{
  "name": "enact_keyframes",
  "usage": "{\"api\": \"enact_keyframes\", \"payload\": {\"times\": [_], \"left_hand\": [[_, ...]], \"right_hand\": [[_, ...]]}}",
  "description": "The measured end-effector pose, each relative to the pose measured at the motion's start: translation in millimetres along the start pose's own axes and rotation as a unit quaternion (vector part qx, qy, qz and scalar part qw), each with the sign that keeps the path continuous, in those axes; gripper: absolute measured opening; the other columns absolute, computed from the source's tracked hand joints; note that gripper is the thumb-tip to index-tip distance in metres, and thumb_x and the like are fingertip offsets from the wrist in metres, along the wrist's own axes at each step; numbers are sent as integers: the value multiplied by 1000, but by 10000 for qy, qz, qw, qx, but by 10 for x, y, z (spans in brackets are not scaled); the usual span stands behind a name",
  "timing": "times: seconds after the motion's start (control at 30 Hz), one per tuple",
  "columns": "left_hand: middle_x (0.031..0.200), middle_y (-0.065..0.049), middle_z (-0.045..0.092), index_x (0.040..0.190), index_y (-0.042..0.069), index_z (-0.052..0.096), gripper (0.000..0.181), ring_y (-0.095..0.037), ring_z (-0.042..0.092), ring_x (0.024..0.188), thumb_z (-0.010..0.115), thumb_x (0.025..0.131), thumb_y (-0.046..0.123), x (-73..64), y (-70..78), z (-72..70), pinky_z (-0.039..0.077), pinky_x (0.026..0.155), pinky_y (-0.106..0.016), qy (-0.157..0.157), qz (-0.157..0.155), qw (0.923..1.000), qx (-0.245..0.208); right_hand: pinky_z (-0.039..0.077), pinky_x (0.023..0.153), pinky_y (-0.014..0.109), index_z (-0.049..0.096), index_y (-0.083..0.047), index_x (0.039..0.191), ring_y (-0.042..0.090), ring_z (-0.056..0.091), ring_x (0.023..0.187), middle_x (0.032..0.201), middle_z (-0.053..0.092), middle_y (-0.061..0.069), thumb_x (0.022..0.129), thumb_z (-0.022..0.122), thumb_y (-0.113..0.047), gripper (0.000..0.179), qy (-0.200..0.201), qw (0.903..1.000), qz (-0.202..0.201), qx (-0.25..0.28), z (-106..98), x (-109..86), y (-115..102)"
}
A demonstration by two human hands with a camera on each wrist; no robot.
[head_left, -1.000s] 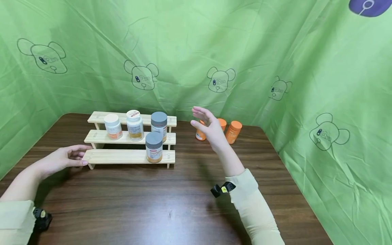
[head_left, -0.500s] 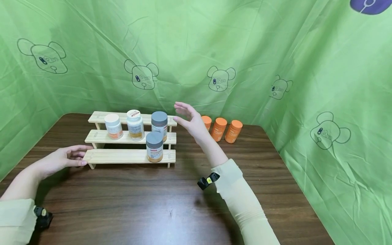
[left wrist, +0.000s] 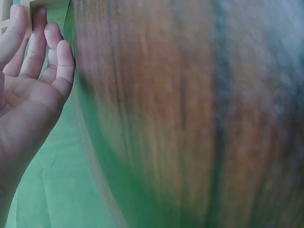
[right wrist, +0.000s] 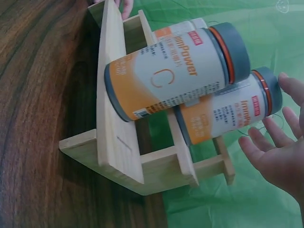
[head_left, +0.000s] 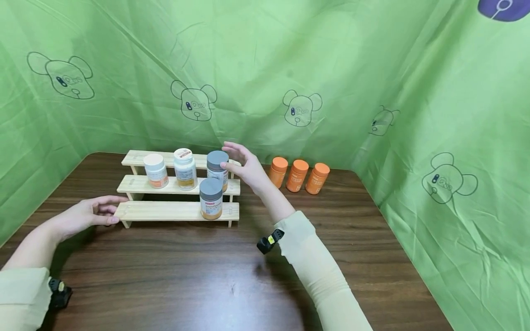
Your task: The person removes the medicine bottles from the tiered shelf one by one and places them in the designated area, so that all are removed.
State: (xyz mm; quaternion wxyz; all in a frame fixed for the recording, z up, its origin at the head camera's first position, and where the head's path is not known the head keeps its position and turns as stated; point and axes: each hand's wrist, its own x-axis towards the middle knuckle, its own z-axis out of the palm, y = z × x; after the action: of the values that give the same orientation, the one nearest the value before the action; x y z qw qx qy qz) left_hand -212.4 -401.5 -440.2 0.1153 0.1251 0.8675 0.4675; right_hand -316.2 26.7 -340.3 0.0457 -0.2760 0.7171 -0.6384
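In the head view my left hand (head_left: 93,212) is at the left end of a three-tier wooden rack (head_left: 153,210), pinching its front plank with thumb in front and fingers behind. My right hand (head_left: 248,170) reaches to a grey-lidded supplement jar (head_left: 217,174) on the middle tier; the thumb tip is right at its lid and the fingers extend behind, spread in the right wrist view. A second grey-lidded jar (head_left: 211,202) stands on the front tier. To their left, a white-capped bottle (head_left: 185,172) and a shorter white bottle (head_left: 155,172) share the middle tier.
Three orange bottles (head_left: 297,177) stand in a row on the dark wooden table (head_left: 186,276), right of the rack and beyond my right forearm. A green curtain (head_left: 248,69) with printed bear faces hangs close behind and around the table.
My right hand has moved left from in front of the orange bottles to the grey-lidded jar on the middle tier, uncovering all of the orange bottles. The left hand stays at the rack.
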Motion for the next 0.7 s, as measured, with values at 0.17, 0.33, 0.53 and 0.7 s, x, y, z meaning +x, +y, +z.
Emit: {"api": "enact_keyframes", "payload": {"times": [0.17, 0.33, 0.53, 0.7], "left_hand": [[102, 6, 68, 139, 4, 39, 56, -8, 64, 89, 63, 90, 9, -2, -14, 5, 48, 73, -23, -45, 32, 9999, -114], [102, 6, 68, 139, 5, 39, 55, -5, 63, 89, 62, 90, 8, -5, -18, 15, 48, 73, -21, -82, 135, 9998, -150], [102, 5, 68, 139, 4, 40, 54, -7, 63, 88, 61, 90, 5, -8, -23, 31, 49, 71, -23, -42, 206, 9995, -221], [101, 6, 68, 139, 4, 40, 54, -5, 63, 87, 62, 90, 7, -17, 0, 28, 48, 71, -22, 23, 188, 9998, -97]], "right_hand": [[42, 99, 34, 47, -20, 138, 16, 50, 122, 134, 54, -1, 85, 71, -14, 58, -123, 9999, 115, 8, 72, 27, 42], [44, 95, 30, 48, -21, 137, 17, 53, 116, 131, 55, 1, 83, 73, -14, 60, -182, 9997, 136, -114, 121, 46, 88], [47, 87, 27, 51, -20, 135, 14, 58, 107, 124, 60, 2, 83, 73, -15, 56, -80, 9998, 121, -170, 148, 42, 102], [47, 88, 27, 53, -21, 133, 13, 58, 108, 123, 61, 0, 82, 75, -18, 56, 57, 9996, 126, -259, 127, 42, 93]]}}
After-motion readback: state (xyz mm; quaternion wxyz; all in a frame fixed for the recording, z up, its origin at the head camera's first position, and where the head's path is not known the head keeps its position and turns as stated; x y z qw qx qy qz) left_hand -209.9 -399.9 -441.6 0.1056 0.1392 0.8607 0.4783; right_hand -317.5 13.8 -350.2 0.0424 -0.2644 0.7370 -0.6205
